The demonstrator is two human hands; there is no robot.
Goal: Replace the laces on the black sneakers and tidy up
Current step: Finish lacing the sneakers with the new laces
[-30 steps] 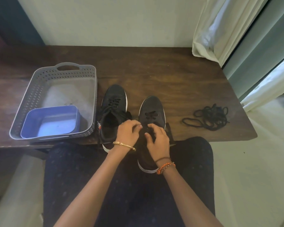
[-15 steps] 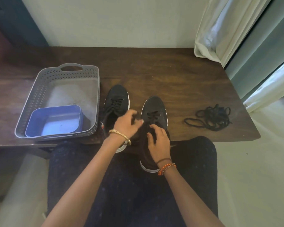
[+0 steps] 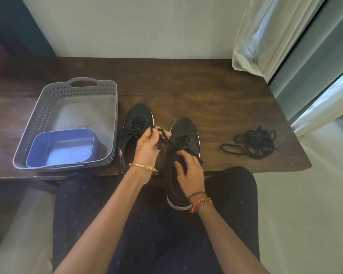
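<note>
Single head-worn wide-angle view, looking forward and steeply down, close over the lap; tabletop (image 3: 216, 91) edge fills frame centre, wall at 12 o'clock.

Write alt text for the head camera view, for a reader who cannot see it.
A seated person's left hand pulls a black lace up from the right-side black sneaker while the right hand holds that shoe. The other sneaker sits beside it on a dark wooden table, with a grey basket holding a blue tub at left and loose black laces at right.
</note>
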